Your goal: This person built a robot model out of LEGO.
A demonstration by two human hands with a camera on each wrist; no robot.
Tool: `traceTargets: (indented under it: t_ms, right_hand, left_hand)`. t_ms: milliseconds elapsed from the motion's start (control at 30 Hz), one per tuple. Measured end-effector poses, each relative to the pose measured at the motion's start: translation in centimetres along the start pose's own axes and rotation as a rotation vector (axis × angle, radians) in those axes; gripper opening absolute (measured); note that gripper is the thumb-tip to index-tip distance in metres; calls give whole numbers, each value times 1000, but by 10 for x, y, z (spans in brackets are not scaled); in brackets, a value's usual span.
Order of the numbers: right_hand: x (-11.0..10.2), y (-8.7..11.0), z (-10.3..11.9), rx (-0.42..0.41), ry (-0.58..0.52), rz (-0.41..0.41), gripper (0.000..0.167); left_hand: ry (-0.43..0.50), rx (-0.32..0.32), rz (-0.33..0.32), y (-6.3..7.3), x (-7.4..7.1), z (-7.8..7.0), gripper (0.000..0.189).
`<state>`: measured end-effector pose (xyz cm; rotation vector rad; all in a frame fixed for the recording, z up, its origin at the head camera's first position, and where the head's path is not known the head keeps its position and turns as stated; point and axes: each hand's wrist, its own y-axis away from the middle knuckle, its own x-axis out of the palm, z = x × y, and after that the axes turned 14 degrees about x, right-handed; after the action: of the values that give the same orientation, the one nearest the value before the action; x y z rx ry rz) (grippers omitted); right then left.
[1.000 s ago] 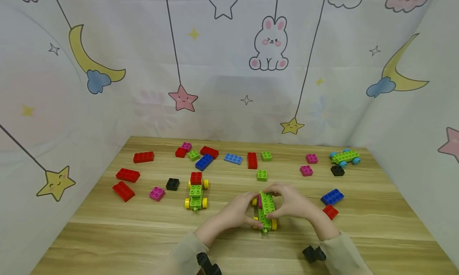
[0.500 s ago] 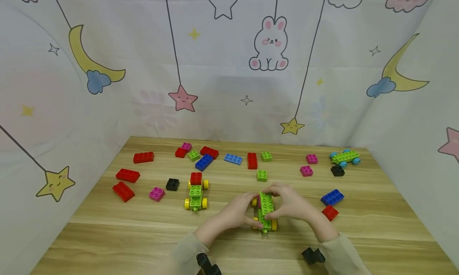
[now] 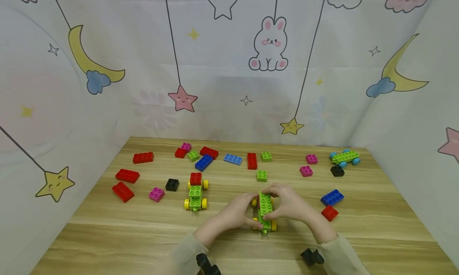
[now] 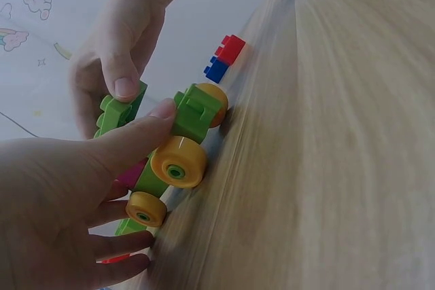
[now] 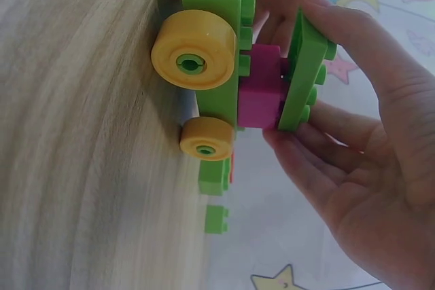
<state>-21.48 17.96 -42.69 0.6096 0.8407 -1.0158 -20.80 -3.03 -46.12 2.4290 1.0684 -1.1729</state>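
Observation:
A green toy car base point(image 3: 265, 228) with yellow wheels point(image 5: 194, 50) stands on the wooden table. My left hand point(image 3: 237, 212) holds it, the thumb over its near end and the fingers along its left side. Pink bricks point(image 5: 259, 96) sit on the base. Over them lies a long green brick point(image 3: 265, 204), slightly tilted in the right wrist view, its thumb end standing off from the pink. My right hand point(image 3: 291, 204) pinches this brick end to end, thumb at the near end and fingers at the far end.
Left of my hands stands another green car point(image 3: 195, 192) with yellow wheels and a red brick on top. A green car with blue wheels point(image 3: 345, 157) is at the back right. Blue point(image 3: 332, 197) and red point(image 3: 330, 213) bricks lie right. Several loose bricks line the back and left.
The long green brick has turned slightly and shifted left, more in line with the car base, covering more of the pink bricks. My left hand has stayed in place.

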Motion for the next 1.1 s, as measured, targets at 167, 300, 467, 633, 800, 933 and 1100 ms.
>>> traceTargets:
  t_ms: [167,300,467,633,800,933,1100]
  right_hand:
    - [0,0,0,14,-1,2,66]
    - [0,-1,-1,10,0,6,66]
    - [0,-1,0,5,11,7,65]
    - [-1,-1,1,3,36,1,65]
    - [-3,-1,3,-3,60,1,65]
    - [-3,0,2,-9,56,2,65]
    - [-2,0,0,-19,50,5,65]
  left_hand:
    - [9,-6,2,0,-1,-1,92]
    - [22,-12,2,1,-1,-1,92]
    - [21,-11,1,1,-2,-2,92]
    - [24,-12,1,0,-1,-2,92]
    - [27,-12,-2,0,-1,-1,93]
    - [24,-10,0,0,-1,-1,93]
    - [33,-16,2,-1,-1,-1,93]
